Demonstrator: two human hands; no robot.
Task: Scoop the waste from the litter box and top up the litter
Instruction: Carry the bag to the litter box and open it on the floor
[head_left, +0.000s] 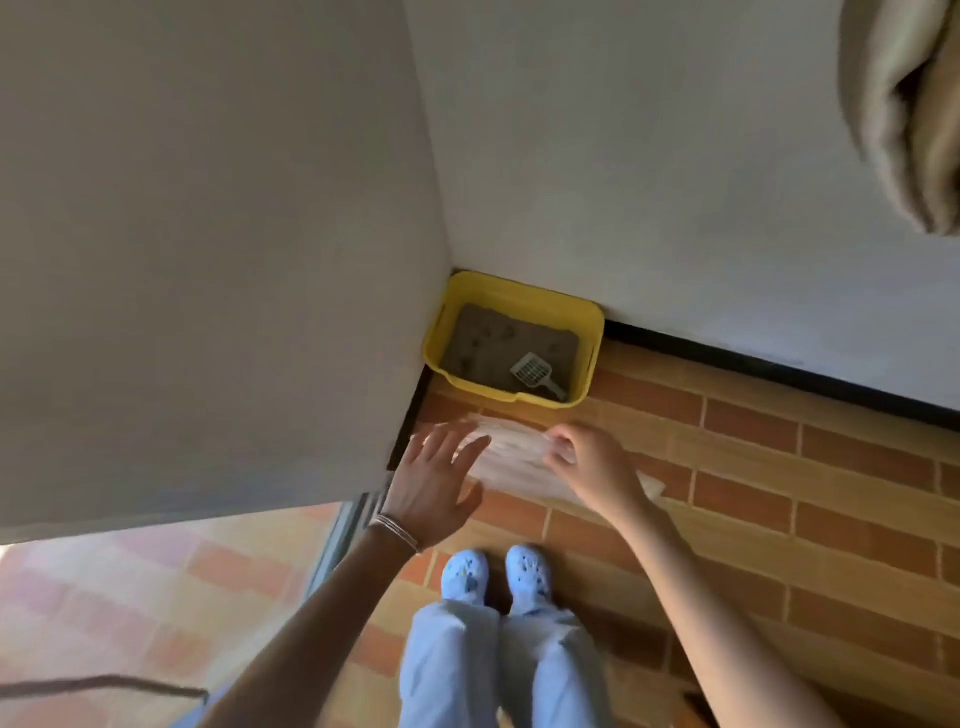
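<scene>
Beige blur (904, 104) at upper right, very close to lens; cannot identify. Person standing, pale clogs (465, 574) together on brick floor (779, 467).

Right hand (582, 457): fingers curled, pinching top edge of a thin translucent bag (514, 462), which hangs flat and unopened. Left hand (441, 478): fingers straight and spread, holding nothing, tips at the bag's left edge. Motion blur there, so cannot tell if they touch it. Bracelet (397, 530) on that wrist.

Box (589, 338): yellow, on the floor, pushed into the corner against both walls (208, 208), just beyond the hands. Grey litter (467, 348) inside, a few darker lumps on the surface. Slotted scoop (535, 371) lies in the litter at the near right. No spare litter in view.

Judged stage: opening the bag, scooping not yet begun.

Risks:
- Film looks flimsy; pulling the mouth apart hard may tear it, and it would then leak waste.
- Bag is held high above the box; carrying a loaded scoop up to it would scatter litter on the bricks. Crouch and bring the mouth to the rim.
- Corner placement blocks two sides; scoop can only enter from the front or right, so far lumps may break up when dragged.
</scene>
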